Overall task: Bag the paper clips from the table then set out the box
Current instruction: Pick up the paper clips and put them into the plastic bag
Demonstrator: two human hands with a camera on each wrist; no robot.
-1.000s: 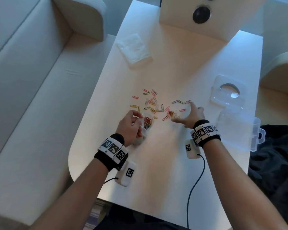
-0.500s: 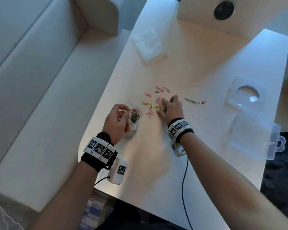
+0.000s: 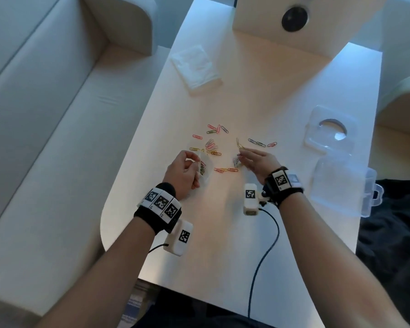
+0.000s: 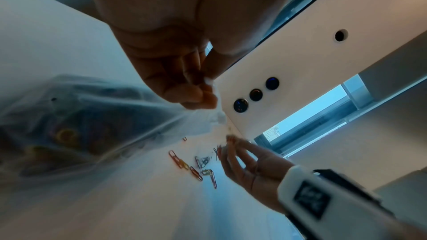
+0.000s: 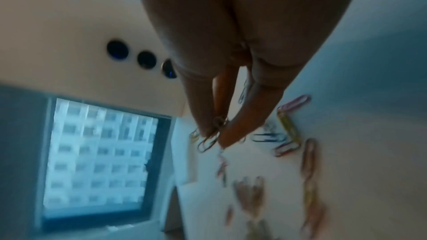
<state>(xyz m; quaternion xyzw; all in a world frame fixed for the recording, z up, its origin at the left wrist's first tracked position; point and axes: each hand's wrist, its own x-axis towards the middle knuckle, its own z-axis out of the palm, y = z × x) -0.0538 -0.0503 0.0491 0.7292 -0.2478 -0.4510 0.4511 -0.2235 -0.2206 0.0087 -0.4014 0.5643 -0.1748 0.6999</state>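
Note:
Several coloured paper clips (image 3: 211, 144) lie scattered mid-table, with more at the right (image 3: 260, 143) and near me (image 3: 225, 170). My left hand (image 3: 194, 162) pinches the rim of a small clear bag (image 3: 203, 170) that has clips in it; the left wrist view shows the fingers (image 4: 203, 96) on the bag (image 4: 80, 125). My right hand (image 3: 240, 156) is raised just right of the bag and pinches a few clips (image 5: 216, 129) between thumb and fingers. The clear plastic box (image 3: 341, 185) lies open at the table's right edge, its lid (image 3: 329, 133) behind it.
A white folded stack (image 3: 197, 67) lies at the back left of the white table (image 3: 223, 245). A white housing with a black round hole (image 3: 294, 16) stands at the far end. A pale sofa (image 3: 45, 138) runs along the left, and dark fabric (image 3: 393, 245) lies at the right.
My right hand was flat on the clips beside the bag; it has since lifted off the table with a few clips pinched in its fingers. The left hand still holds the bag.

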